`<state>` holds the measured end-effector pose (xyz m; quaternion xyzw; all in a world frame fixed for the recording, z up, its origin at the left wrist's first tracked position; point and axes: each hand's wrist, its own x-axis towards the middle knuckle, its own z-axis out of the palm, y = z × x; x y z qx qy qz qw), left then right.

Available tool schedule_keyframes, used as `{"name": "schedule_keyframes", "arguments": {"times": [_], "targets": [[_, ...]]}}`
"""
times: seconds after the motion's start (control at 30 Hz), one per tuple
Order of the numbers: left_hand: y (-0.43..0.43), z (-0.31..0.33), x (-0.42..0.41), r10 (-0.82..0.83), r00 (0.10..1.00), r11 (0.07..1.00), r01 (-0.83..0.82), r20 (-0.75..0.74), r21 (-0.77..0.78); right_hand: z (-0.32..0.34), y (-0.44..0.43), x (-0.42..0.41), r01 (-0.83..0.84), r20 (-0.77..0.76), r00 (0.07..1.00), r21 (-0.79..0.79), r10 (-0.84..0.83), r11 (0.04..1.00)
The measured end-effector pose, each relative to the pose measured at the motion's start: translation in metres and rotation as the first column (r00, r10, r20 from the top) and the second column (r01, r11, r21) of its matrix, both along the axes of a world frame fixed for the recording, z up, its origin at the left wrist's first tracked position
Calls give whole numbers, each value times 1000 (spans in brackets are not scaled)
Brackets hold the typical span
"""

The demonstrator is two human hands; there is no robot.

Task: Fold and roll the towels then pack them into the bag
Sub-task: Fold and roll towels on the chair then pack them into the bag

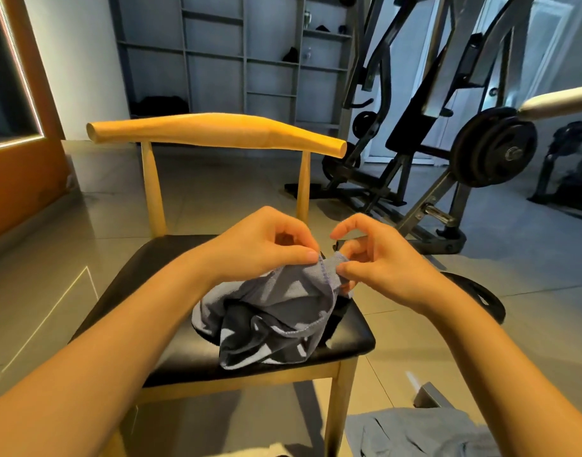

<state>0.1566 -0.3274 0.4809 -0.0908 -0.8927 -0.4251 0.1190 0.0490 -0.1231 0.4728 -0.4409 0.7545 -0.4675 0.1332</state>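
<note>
I pinch the stitched hem of the grey towel (276, 318) between thumb and fingertips of my left hand (266, 249) and my right hand (382, 262), held close together, probably to find an edge I can draw out flat. The rest of it lies crumpled on the black chair seat (144, 291), and another grey towel (421, 433) lies at lower right.

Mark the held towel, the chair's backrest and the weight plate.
towel (284, 290), head view, grey cloth below the stitched hem.
chair backrest (217, 130), head view, middle of the wooden rail.
weight plate (479, 150), head view, its black face.
</note>
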Motion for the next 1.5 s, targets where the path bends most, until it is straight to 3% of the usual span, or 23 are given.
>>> {"name": "schedule_keyframes", "arguments": {"times": [0.4,0.63,0.93,1.1,1.23,1.37,1.5], "targets": [[29,-19,-21,9,981,989,-37,-196,-140,-3,11,10,90,167,983,-37,-83,995],[35,-24,-27,8,958,992,-45,-287,-122,-1,19,11,73,220,974,-49,-60,996],[36,-22,-27,-75,963,992,45,-260,-120,-2,21,9,152,196,970,-21,-145,988],[37,-26,-29,-17,962,994,-14,-271,-111,-2,22,8,132,264,957,-38,-117,991],[35,-26,-30,23,982,999,-29,-187,-28,-5,25,7,90,210,974,5,-89,996],[20,-34,-22,-61,997,997,58,54,41,-16,25,1,91,184,978,52,-100,994],[-11,-61,-1,46,980,991,-20,193,-134,-25,32,-4,195,133,972,9,-194,981]]}}
